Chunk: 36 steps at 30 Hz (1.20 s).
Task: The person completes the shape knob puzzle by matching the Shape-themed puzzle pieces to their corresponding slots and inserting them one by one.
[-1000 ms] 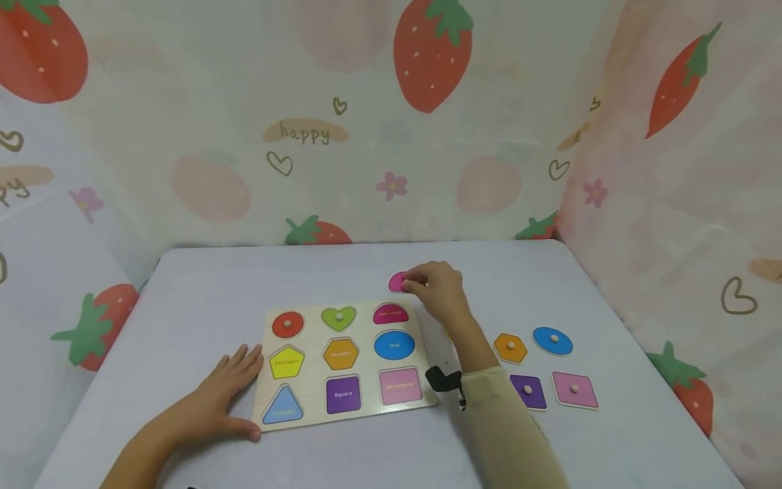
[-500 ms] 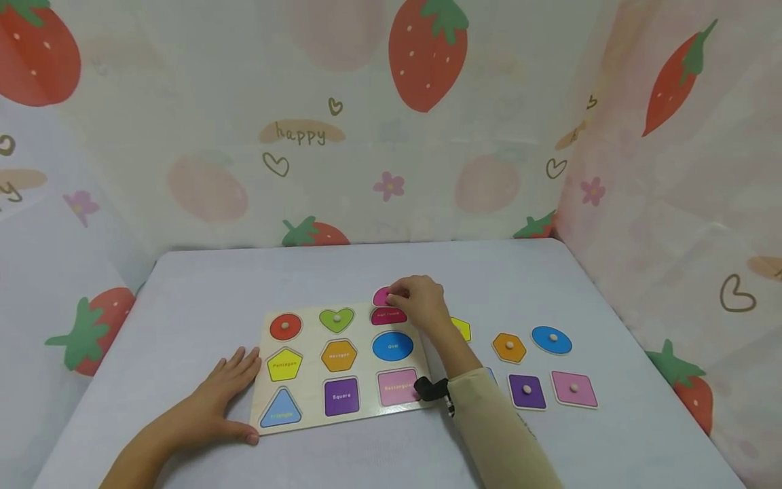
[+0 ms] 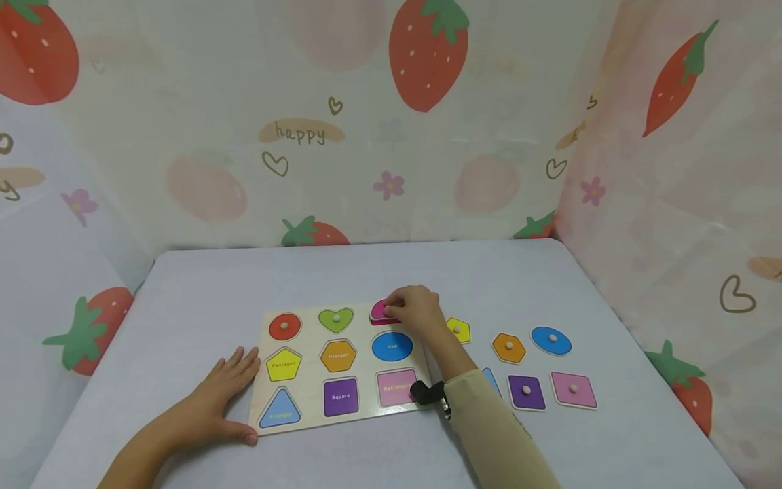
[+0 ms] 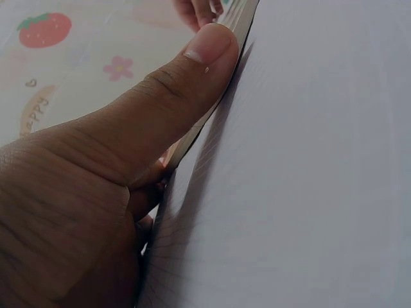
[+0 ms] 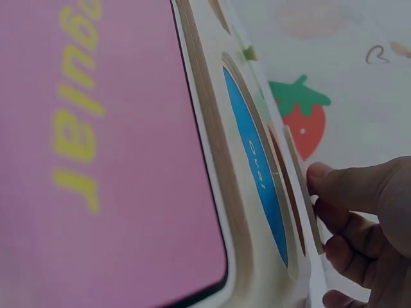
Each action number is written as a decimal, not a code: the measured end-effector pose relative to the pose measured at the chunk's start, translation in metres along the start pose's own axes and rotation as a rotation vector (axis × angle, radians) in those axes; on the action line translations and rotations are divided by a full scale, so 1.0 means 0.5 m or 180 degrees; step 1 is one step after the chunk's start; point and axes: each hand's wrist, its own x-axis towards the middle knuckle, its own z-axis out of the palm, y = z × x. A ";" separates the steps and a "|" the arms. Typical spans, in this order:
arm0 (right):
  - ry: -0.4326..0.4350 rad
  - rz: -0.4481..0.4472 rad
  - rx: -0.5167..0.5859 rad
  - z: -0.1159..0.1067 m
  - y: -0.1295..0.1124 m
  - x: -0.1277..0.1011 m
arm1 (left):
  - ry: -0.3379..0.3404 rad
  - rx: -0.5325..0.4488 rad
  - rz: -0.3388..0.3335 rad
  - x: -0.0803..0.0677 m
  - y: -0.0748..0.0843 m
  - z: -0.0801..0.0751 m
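Note:
A wooden shape puzzle board (image 3: 308,407) lies on the table, with a red circle piece (image 3: 285,327) and a green heart piece (image 3: 336,320) in its top row. My right hand (image 3: 418,309) pinches the knob of a magenta half-round puzzle piece (image 3: 379,310) over the half-round recess at the board's top right. In the right wrist view the piece (image 5: 302,186) stands slightly off the board, by the thumb and fingertips. My left hand (image 3: 222,394) lies with spread fingers along the board's left edge, its thumb (image 4: 212,51) at the near corner.
Right of the board lie loose knobbed pieces: a yellow pentagon (image 3: 458,331), orange hexagon (image 3: 509,347), blue oval (image 3: 551,340), purple square (image 3: 527,392) and pink rectangle (image 3: 573,389). A blue triangle (image 3: 491,380) is partly hidden by the right sleeve. Strawberry-print cloth (image 3: 342,190) hangs behind.
My right hand has carried the half-round piece from beyond the board toward me and left, down onto the half-round recess. The left hand has stayed at the board's edge.

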 end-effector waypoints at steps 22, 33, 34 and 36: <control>-0.0126 0.0110 -0.0005 0.004 -0.003 -0.004 | 0.0017 -0.0009 0.0012 0.001 0.001 -0.001; -0.0167 0.0111 0.0030 0.001 -0.004 -0.008 | -0.0006 -0.0049 0.0006 0.001 0.004 -0.001; -0.0170 0.0095 0.0017 0.001 -0.003 -0.008 | -0.0011 -0.0054 0.0008 0.001 0.004 -0.001; -0.0175 0.0056 -0.0026 0.002 -0.003 -0.007 | -0.0007 -0.0057 0.0002 0.001 0.005 -0.001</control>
